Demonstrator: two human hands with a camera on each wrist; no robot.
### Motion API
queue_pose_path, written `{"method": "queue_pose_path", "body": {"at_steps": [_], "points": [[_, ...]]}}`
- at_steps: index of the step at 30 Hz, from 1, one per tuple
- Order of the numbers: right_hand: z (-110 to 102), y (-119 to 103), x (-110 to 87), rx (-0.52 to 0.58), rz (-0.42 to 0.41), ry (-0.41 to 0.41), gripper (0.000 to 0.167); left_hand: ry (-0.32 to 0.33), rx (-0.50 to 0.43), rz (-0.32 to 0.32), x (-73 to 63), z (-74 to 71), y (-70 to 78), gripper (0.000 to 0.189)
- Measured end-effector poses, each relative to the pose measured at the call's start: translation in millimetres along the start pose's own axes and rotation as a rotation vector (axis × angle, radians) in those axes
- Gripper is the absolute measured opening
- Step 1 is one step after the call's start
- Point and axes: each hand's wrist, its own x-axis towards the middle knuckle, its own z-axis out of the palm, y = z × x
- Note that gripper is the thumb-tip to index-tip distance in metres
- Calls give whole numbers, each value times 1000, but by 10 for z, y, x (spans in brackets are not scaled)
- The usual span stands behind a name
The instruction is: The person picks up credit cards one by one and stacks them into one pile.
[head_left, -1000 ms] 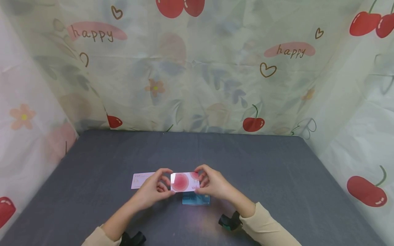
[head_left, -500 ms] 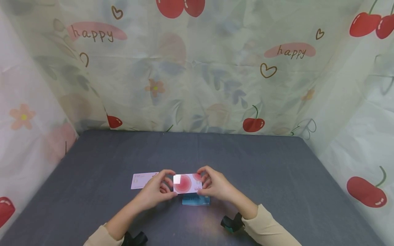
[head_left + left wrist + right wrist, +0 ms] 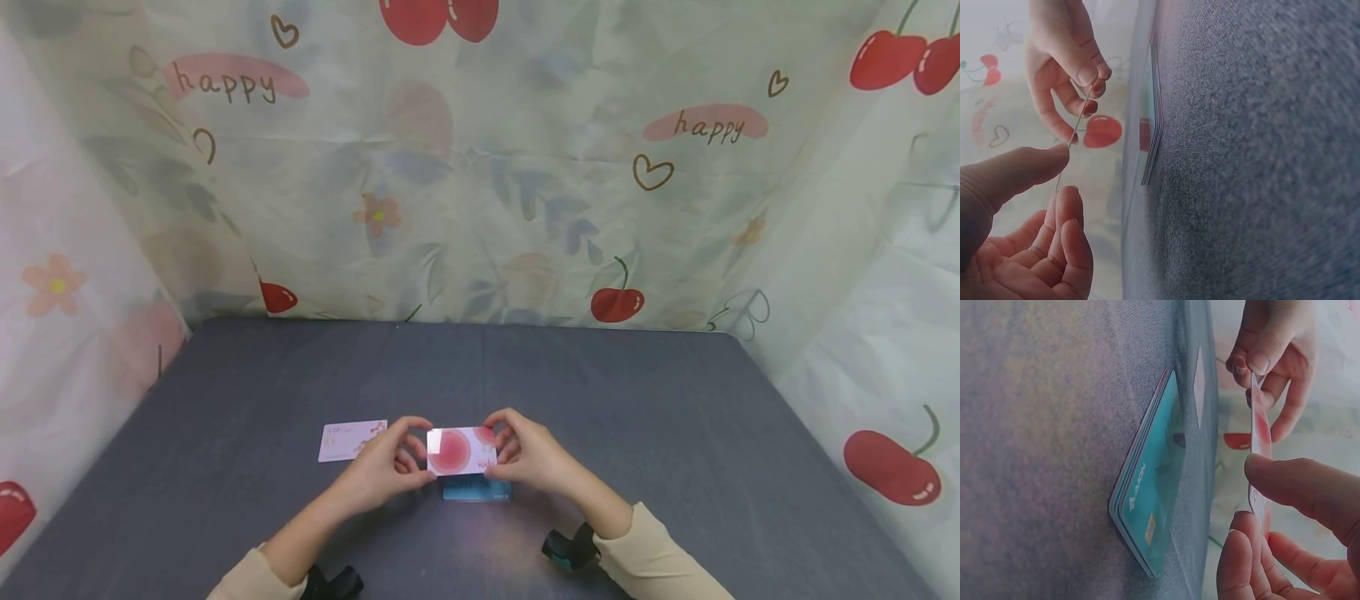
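A white card with pink-red circles (image 3: pixel 459 452) is held up above the table between my two hands. My left hand (image 3: pixel 381 468) pinches its left edge between thumb and fingers, and my right hand (image 3: pixel 534 457) pinches the right edge the same way. Below the held card lies a small stack of cards, the top one teal-blue (image 3: pixel 1154 481) with a gold chip; in the head view the held card and right hand partly cover this stack. A pale pink card (image 3: pixel 348 442) marked VIP lies flat beyond my left hand, one corner hidden behind the fingers.
Everything lies on a dark grey cloth-covered table (image 3: pixel 637 400). A printed curtain (image 3: pixel 465 217) with cherries and hearts encloses the back and sides. Black wrist cameras (image 3: pixel 570 547) sit under both forearms, near beige sleeves.
Both hands and the held card have drifted slightly right and nearer to me. More of the pink VIP card shows now. The stack has stayed in place.
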Motion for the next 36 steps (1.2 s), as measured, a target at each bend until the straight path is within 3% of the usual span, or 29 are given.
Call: {"method": "queue_pose_path", "body": {"at_steps": [36], "points": [[-7,167,-62,8,8,-15,52,-32,60,15,74,149,-38,54]]}}
